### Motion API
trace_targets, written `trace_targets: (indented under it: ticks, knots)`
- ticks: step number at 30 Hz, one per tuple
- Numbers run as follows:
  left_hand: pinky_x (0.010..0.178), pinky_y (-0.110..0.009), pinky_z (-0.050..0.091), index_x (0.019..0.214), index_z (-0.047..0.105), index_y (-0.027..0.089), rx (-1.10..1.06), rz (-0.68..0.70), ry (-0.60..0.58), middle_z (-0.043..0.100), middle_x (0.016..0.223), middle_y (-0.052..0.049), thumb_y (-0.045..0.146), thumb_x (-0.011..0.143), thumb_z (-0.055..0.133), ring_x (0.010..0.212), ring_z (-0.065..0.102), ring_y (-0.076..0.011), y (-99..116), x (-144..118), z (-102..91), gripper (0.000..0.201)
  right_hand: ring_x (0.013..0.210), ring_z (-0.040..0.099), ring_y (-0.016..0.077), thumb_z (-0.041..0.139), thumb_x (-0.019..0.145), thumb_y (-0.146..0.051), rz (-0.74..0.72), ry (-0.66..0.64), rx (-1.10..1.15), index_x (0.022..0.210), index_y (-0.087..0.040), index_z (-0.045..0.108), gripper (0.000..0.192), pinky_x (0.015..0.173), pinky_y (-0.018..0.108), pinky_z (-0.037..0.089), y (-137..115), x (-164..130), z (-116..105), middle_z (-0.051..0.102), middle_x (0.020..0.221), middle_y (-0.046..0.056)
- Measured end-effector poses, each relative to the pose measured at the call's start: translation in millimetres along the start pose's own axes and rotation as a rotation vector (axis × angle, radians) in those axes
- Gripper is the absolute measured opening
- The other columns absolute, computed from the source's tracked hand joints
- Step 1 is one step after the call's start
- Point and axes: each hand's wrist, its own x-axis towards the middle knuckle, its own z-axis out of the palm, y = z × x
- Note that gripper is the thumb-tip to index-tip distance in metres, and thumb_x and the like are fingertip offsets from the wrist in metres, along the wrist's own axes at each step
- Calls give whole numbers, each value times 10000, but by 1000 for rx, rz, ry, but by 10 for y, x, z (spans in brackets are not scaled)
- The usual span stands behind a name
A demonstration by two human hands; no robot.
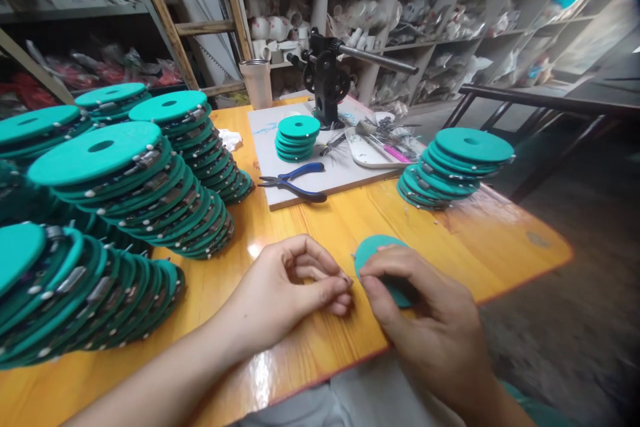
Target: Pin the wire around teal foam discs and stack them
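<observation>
My left hand (295,290) is low over the front of the table, its thumb pressed to the fingertips; anything between them is too small to make out. Close by, my right hand (430,313) is also closed in a pinch, and what it holds is hidden. Beneath and behind the right fingers lies a round flat green disc (374,247), partly covered by that hand. I cannot tell whether the fingers touch it. The two sets of fingertips are slightly apart.
Tall stacks of green foam spools (120,143) crowd the left. A smaller stack (470,147) stands at right, another (299,127) on the grey board (280,197). Blue-handled pliers (295,177), a black hand press (327,87), a white tray (360,150) and a cup (257,87) stand behind.
</observation>
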Motion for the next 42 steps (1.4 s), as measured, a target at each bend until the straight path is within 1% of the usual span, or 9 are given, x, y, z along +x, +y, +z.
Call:
trace_targets:
  ticks: [8, 17, 25, 30, 32, 35, 37, 40, 42]
  knots:
    - [666, -234, 552, 767, 529, 113, -10, 13, 5, 686, 673, -26, 201, 748, 771, 645, 683, -116, 8, 3, 6, 259, 771, 532, 92, 562, 896, -78, -19, -24, 8, 844, -162, 555, 100, 731, 261, 421, -4, 13, -8, 559, 791, -8]
    - [655, -223, 555, 754, 539, 114, -9, 10, 4, 677, 672, -19, 290, 686, 827, 640, 679, -112, 12, -11, 15, 344, 762, 532, 90, 559, 900, -83, -5, -15, 13, 831, -159, 549, 103, 716, 255, 417, -12, 11, -5, 556, 785, -9]
    - [675, -242, 549, 755, 536, 119, 26, 15, -1, 682, 693, -28, 289, 707, 812, 656, 678, -119, 11, -5, 11, 328, 743, 531, 96, 553, 901, -81, -38, -13, -1, 815, -150, 552, 110, 707, 261, 418, -25, 35, -11, 557, 760, 0]
    - [659, -249, 542, 779, 529, 130, 45, 50, -23, 677, 690, -21, 237, 716, 803, 657, 676, -130, 0, -16, -3, 300, 754, 542, 108, 558, 902, -87, -36, -79, -34, 825, -153, 585, 105, 728, 274, 428, -32, 48, -3, 578, 765, 2]
    - [643, -251, 545, 804, 516, 137, 41, 49, -19, 678, 681, -15, 215, 709, 805, 645, 676, -136, 20, -22, -1, 314, 783, 560, 111, 570, 908, -90, -49, -80, -45, 894, -156, 617, 82, 750, 279, 439, -21, 45, -9, 603, 809, 6]
    - [592, -225, 539, 820, 476, 146, 7, 34, 10, 663, 631, 10, 203, 695, 814, 584, 656, -116, 66, -36, 16, 364, 836, 590, 107, 605, 903, -90, -115, -76, -28, 1052, -176, 647, 177, 780, 270, 466, 4, 33, -25, 630, 904, 13]
    - [560, -207, 530, 806, 436, 156, -2, 31, 30, 652, 600, 25, 213, 678, 827, 552, 642, -107, 92, -47, 31, 415, 886, 601, 104, 611, 891, -77, -137, -74, -36, 1035, -187, 668, 190, 794, 250, 482, 10, 24, -34, 625, 964, 20]
    - [539, -190, 518, 791, 384, 170, 11, 64, 46, 651, 592, 34, 282, 695, 822, 530, 631, -95, 114, -62, 44, 462, 992, 586, 116, 585, 869, -69, -102, -36, -76, 922, -158, 661, 129, 860, 243, 490, -11, 13, -44, 588, 1059, 50]
    - [529, -177, 508, 789, 368, 174, 8, 80, 47, 647, 585, 41, 325, 705, 813, 515, 619, -83, 125, -68, 46, 477, 1065, 560, 135, 557, 861, -86, -70, -38, -85, 949, -141, 637, 131, 924, 263, 479, -34, 8, -52, 563, 1111, 74]
